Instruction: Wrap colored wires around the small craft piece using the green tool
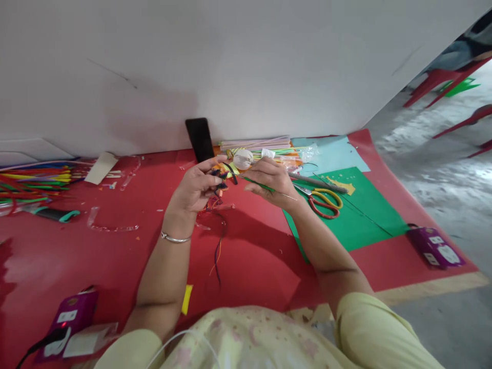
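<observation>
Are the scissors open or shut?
Shut: the scissors lie flat on the green paper, blades together, beside the right hand.

matt red paper sheet (249, 256), metal bangle (175, 238)

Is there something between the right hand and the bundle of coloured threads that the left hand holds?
Nothing visible. The right hand, pinching a thin green strip, is apart from the thread bundle in the left hand, with only open air above the red sheet between them.

Both forearms reach fwd toward 12 o'clock. Left hand (198, 185) raised, fingers curled, apparently pinching. Right hand (271, 180) at its 3 o'clock, fingers bent, pointing toward 9.
</observation>
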Motion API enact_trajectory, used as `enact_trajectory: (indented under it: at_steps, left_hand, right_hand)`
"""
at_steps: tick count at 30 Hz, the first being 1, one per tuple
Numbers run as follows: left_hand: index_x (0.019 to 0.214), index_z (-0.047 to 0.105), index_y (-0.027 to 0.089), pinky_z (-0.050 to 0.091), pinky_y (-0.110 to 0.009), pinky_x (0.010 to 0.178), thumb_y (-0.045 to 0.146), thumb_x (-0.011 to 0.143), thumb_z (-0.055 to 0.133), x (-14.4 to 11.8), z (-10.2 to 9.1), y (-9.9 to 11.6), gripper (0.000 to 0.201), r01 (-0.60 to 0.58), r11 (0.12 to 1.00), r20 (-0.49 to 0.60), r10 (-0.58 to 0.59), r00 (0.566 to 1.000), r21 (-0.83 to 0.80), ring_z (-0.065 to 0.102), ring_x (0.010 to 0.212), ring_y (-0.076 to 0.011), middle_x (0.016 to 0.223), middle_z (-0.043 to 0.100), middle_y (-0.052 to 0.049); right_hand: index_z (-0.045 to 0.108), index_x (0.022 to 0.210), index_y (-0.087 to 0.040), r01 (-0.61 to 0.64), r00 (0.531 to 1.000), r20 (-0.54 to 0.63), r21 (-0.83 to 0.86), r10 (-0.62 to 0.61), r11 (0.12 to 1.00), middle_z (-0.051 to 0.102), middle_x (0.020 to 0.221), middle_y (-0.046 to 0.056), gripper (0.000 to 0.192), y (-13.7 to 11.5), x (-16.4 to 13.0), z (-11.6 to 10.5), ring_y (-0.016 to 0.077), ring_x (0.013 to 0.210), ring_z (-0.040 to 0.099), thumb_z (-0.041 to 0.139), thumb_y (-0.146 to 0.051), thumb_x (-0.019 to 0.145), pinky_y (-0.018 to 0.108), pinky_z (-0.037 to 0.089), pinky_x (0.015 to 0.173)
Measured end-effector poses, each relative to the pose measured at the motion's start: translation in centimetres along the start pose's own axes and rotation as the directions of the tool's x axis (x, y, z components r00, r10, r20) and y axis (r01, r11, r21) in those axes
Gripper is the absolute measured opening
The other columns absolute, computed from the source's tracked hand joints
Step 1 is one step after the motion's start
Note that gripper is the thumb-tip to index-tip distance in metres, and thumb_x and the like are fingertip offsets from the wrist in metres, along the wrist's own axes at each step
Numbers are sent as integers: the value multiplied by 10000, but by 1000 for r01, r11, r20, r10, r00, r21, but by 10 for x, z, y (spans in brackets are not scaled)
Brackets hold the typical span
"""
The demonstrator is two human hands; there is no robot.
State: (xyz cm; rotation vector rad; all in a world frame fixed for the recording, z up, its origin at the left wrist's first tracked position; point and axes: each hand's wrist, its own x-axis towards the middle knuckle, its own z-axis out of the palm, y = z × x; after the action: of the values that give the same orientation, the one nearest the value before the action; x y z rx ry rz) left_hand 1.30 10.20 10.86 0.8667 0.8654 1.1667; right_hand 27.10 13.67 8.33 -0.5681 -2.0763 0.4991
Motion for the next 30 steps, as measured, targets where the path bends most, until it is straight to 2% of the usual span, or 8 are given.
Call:
enact_trajectory:
  at_steps: [4, 12, 14, 17, 21, 23, 26, 30]
  left_hand:
    - [1174, 875, 188, 539, -202, 564, 76, 569, 869, -1, 1, -1, 616, -34, 999, -10, 34, 999, 9, 692, 643, -106, 888, 799, -15]
    - [1112, 913, 208, 578, -196, 613, 86, 548, 875, -2, 0, 1, 578, -35, 999, 17, 35, 999, 23, 692, 658, -93, 874, 815, -11]
    - [1101, 919, 213, 566, -193, 607, 91, 548, 893, -1, 2, -2, 567, -45, 998, 7, 45, 999, 32, 693, 659, -95, 861, 817, -14]
    - [1114, 913, 212, 547, -211, 607, 108, 563, 947, 2, 9, -11, 562, -93, 994, 0, 93, 996, 61, 706, 683, -117, 870, 823, -27]
    - [1156, 899, 208, 595, -268, 719, 176, 622, 984, 7, 17, -27, 541, -232, 956, -50, 244, 968, 177, 747, 788, -164, 890, 808, -24]
    - [1218, 889, 220, 580, -258, 724, 177, 667, 972, 9, 18, -32, 559, -306, 905, -102, 348, 932, 297, 728, 795, -155, 869, 776, 0]
    - [1291, 864, 218, 581, -264, 753, 182, 687, 964, 10, 16, -32, 613, -339, 864, -146, 416, 898, 372, 724, 837, -160, 913, 787, -7]
    - [1317, 850, 200, 598, -286, 797, 224, 637, 1006, 10, 16, -30, 698, -319, 892, -156, 382, 911, 320, 722, 817, -158, 885, 793, -11]
  right_hand:
    - [926, 1077, -356, -238, 971, 58, 186, 231, 953, 803, 1060, 88, 192, -12, 4, -7, 317, 1086, 693, 896, -494, 947, 506, 528, 1064]
    - [937, 978, -324, -339, 940, 90, 369, 330, 866, 801, 999, 84, 183, -23, 6, -16, 295, 1024, 667, 909, -495, 920, 485, 516, 1073]
    - [916, 872, -287, -370, 923, 76, 439, 376, 819, 780, 922, 86, 290, -25, 6, -10, 274, 959, 658, 873, -567, 937, 450, 536, 999]
    - [829, 755, -227, -472, 838, 98, 622, 537, 624, 737, 818, 68, 479, -24, 6, 12, 213, 800, 627, 880, -690, 871, 357, 524, 768]
    - [742, 840, -219, -514, 621, 273, 849, 735, 119, 705, 764, 4, 457, -24, 8, 45, 137, 660, 565, 872, -655, 874, 261, 421, 584]
    - [709, 830, -211, -486, 554, 336, 873, 762, -32, 674, 728, -13, 445, -26, 10, 52, 121, 633, 552, 869, -622, 891, 238, 375, 538]
    - [694, 834, -207, -428, 508, 310, 900, 804, -77, 661, 708, -28, 396, -29, 15, 49, 103, 617, 534, 881, -550, 897, 222, 334, 509]
    - [676, 850, -219, -394, 459, 262, 916, 849, -70, 708, 745, -34, 349, -31, 20, 41, 96, 597, 528, 904, -482, 877, 224, 314, 497]
